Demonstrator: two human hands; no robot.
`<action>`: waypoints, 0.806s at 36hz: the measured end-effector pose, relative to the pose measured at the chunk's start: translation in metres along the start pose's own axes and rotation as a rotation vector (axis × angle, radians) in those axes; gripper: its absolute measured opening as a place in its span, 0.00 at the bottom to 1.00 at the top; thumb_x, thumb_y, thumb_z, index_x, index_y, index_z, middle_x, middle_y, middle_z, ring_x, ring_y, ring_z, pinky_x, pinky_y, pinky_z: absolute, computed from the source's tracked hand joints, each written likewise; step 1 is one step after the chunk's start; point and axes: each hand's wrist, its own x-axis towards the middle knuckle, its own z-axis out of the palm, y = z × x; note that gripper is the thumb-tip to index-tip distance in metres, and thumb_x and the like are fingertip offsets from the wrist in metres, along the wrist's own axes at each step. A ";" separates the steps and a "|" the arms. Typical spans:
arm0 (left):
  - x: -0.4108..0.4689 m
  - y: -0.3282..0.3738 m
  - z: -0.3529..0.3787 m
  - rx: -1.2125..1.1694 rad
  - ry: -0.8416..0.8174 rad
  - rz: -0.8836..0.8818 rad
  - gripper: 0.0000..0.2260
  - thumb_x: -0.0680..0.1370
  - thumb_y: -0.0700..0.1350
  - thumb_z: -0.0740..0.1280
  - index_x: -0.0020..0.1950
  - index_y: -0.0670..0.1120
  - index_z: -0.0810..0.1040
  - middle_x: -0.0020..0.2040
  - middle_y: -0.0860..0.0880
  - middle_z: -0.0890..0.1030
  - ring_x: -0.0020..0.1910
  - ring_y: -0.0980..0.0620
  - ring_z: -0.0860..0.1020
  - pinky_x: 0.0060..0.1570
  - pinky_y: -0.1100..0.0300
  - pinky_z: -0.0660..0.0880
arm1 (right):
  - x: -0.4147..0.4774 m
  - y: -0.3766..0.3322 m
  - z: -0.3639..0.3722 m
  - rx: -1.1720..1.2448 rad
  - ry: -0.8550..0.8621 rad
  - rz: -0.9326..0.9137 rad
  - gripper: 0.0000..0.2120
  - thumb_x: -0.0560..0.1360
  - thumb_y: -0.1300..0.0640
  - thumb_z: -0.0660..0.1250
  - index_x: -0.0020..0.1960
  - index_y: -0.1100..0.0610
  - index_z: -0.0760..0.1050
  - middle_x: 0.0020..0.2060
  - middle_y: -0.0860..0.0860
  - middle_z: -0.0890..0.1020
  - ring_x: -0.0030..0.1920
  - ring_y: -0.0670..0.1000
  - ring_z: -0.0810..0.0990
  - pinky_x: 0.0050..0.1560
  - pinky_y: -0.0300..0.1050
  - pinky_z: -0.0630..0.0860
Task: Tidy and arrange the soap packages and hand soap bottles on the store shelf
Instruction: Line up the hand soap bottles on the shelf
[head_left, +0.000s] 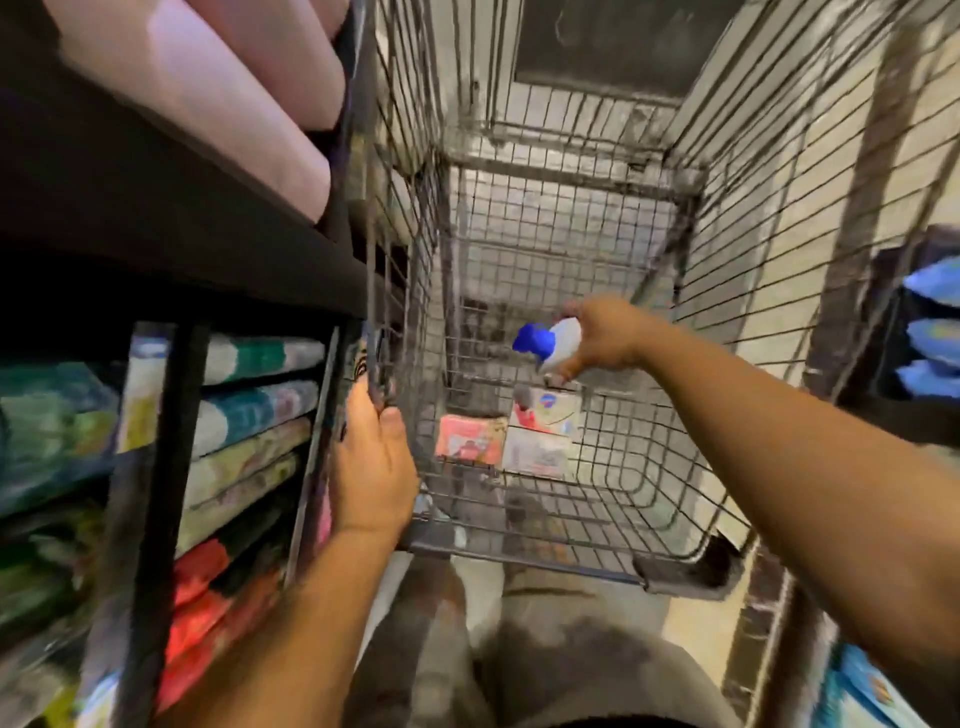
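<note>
so the right hand (605, 338) is curled round a white hand soap bottle (565, 340) with a blue pump top (535, 340), holding it tipped on its side in the air above the inside of a wire cart (571, 564). the left hand (374, 467) grips the cart's left wall up near the rim, fingers hooked over the wire. down on the cart floor there are three soap packages: a pink one (470, 439), and just right of it a white and red box (548, 413) with a paler box (537, 456) touching its near side. the bottle hangs right over those boxes, not touching them. the store shelf (171, 223) is hard against the cart's left side, with stacked soft packs (249, 410) under it and pink packs (208, 88) on top. some blue packs (935, 332) sit off to the far right, pretty blurry.
</note>
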 end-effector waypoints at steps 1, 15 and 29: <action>0.000 -0.001 0.000 0.004 -0.002 -0.005 0.28 0.79 0.52 0.52 0.77 0.43 0.64 0.64 0.35 0.78 0.58 0.34 0.77 0.54 0.49 0.72 | 0.012 -0.003 0.003 -0.008 -0.016 0.009 0.37 0.59 0.44 0.84 0.63 0.56 0.76 0.55 0.56 0.82 0.51 0.55 0.76 0.47 0.45 0.71; 0.004 -0.012 0.004 -0.010 -0.004 0.029 0.25 0.79 0.51 0.56 0.74 0.41 0.68 0.59 0.40 0.81 0.54 0.37 0.81 0.50 0.60 0.71 | 0.101 -0.021 0.058 0.079 -0.092 0.073 0.40 0.60 0.42 0.82 0.62 0.58 0.66 0.53 0.53 0.75 0.50 0.54 0.73 0.45 0.45 0.67; 0.001 -0.015 0.002 -0.053 -0.005 0.081 0.20 0.84 0.45 0.57 0.76 0.44 0.66 0.55 0.55 0.76 0.49 0.62 0.73 0.45 0.72 0.63 | 0.089 0.003 0.113 -0.268 0.166 0.024 0.35 0.81 0.36 0.50 0.81 0.53 0.50 0.78 0.57 0.60 0.77 0.59 0.59 0.73 0.58 0.59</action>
